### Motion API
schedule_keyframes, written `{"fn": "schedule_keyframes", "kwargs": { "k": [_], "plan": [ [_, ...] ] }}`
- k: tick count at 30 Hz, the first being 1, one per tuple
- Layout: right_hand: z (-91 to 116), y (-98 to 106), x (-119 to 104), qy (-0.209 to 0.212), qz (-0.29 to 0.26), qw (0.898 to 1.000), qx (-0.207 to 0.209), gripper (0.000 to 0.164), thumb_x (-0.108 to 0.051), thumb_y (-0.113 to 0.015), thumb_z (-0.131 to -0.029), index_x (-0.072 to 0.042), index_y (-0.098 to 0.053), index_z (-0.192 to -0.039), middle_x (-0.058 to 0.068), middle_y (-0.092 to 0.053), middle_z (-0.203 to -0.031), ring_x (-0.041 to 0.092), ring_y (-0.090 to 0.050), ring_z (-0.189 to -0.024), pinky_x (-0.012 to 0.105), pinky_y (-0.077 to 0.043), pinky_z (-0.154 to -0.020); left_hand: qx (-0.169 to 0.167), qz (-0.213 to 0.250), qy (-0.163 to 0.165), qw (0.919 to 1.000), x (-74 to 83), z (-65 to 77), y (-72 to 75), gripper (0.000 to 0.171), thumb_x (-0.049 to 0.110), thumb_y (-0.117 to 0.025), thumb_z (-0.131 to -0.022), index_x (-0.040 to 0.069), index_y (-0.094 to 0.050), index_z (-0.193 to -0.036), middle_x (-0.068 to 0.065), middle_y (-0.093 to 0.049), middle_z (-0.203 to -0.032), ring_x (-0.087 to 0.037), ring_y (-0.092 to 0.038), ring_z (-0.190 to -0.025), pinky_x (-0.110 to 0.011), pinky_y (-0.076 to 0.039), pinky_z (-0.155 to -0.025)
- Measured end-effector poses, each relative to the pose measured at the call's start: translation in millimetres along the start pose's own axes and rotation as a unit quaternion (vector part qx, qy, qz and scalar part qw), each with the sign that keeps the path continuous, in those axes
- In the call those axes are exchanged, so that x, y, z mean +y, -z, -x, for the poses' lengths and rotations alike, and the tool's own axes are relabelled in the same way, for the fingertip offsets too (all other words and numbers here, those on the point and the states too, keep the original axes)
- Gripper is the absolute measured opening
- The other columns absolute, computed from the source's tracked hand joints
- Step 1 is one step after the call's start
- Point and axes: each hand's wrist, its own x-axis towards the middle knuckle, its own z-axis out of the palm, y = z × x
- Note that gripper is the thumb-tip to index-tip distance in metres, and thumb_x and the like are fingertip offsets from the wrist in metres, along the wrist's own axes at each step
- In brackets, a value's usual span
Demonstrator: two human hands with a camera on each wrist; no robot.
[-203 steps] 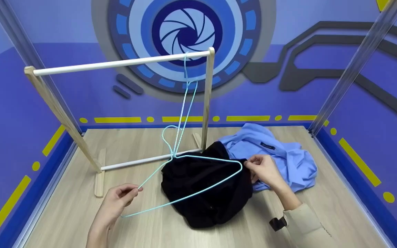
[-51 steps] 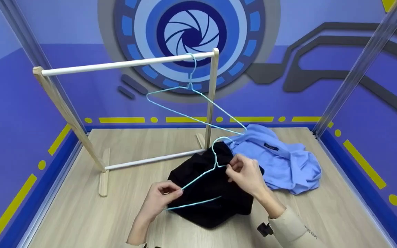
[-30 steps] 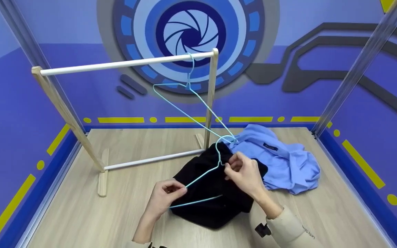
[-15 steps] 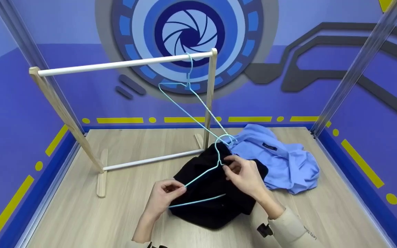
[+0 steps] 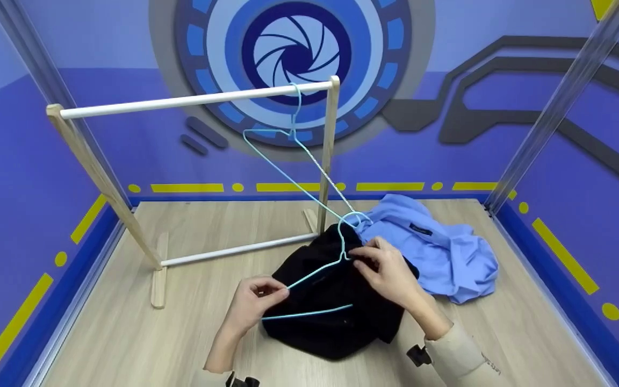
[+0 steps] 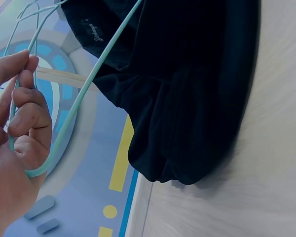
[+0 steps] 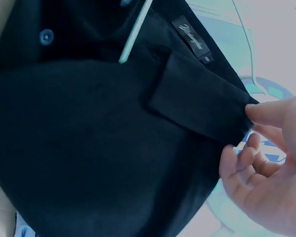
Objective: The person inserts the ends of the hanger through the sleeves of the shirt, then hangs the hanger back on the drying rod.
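Observation:
My left hand (image 5: 250, 303) pinches the left arm of a light-blue wire hanger (image 5: 309, 314), whose hook points up and away. The hanger's right part is hidden inside a black shirt (image 5: 315, 338) lying bunched on the table. Beside the hanger's neck, my right hand (image 5: 393, 274) grips the shirt's collar edge between thumb and fingers. The right wrist view shows the collar folded over, a woven label (image 7: 192, 39) inside it and a button (image 7: 47, 37). In the left wrist view the hanger's bare left end loops past my palm.
A clothes rack with a white top bar (image 5: 196, 100) and wooden posts stands behind. From its right end hangs a second hanger (image 5: 320, 169), slanting down towards the held hook. A crumpled blue shirt (image 5: 449, 252) lies right of the black one. Blue walls enclose the table.
The held hanger's right end, earlier outside, has gone into the black shirt. My right hand has moved left to its neck, my left hand rightward. The hanging hanger has turned. The last second shows only slight shifts.

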Motion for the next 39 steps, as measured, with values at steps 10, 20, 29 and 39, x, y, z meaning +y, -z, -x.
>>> {"fn": "schedule_keyframes", "kwargs": {
  "k": [10,20,29,39],
  "plan": [
    [-1.7,1.2,2.4,0.017,-0.002,0.999,-0.04,0.02,-0.001,-0.075,-0.092,-0.007,-0.073,-0.111,0.001,-0.07,-0.109,0.02,-0.064,-0.105,0.043,-0.05,-0.091,-0.008,-0.004,0.002,1.0,1.1,-0.8,2.1,0.004,0.0,-0.077,-0.089,0.003,-0.077,-0.087,-0.01,-0.068,-0.08,-0.008,-0.057,-0.069,-0.02,-0.045,-0.063],
    [-1.8,0.3,5.1,0.039,-0.008,0.998,-0.048,0.021,0.004,-0.073,-0.091,-0.002,-0.072,-0.112,0.004,-0.071,-0.105,0.02,-0.066,-0.1,0.042,-0.053,-0.086,0.003,-0.031,-0.021,0.9993,1.3,-3.8,2.0,0.006,0.003,-0.079,-0.089,0.008,-0.078,-0.086,-0.008,-0.067,-0.079,-0.008,-0.055,-0.068,-0.018,-0.042,-0.061],
    [1.6,-1.2,6.7,0.028,-0.011,0.999,-0.039,0.021,0.004,-0.072,-0.092,-0.005,-0.072,-0.111,0.003,-0.07,-0.106,0.018,-0.066,-0.101,0.039,-0.052,-0.087,0.036,-0.132,-0.019,0.9904,5.6,-5.7,-2.4,0.007,0.01,-0.081,-0.089,0.016,-0.079,-0.088,0.006,-0.067,-0.079,-0.011,-0.056,-0.07,-0.024,-0.043,-0.065],
    [1.9,-0.9,9.4,0.049,-0.004,0.999,0.015,0.02,0.008,-0.073,-0.089,-0.001,-0.072,-0.107,0.007,-0.07,-0.103,0.022,-0.066,-0.098,0.039,-0.052,-0.086,0.08,-0.158,-0.003,0.9842,4.9,-1.3,2.6,0.023,0.017,-0.085,-0.086,0.012,-0.075,-0.106,-0.002,-0.069,-0.092,-0.021,-0.063,-0.082,-0.032,-0.05,-0.07]
  ]
}}
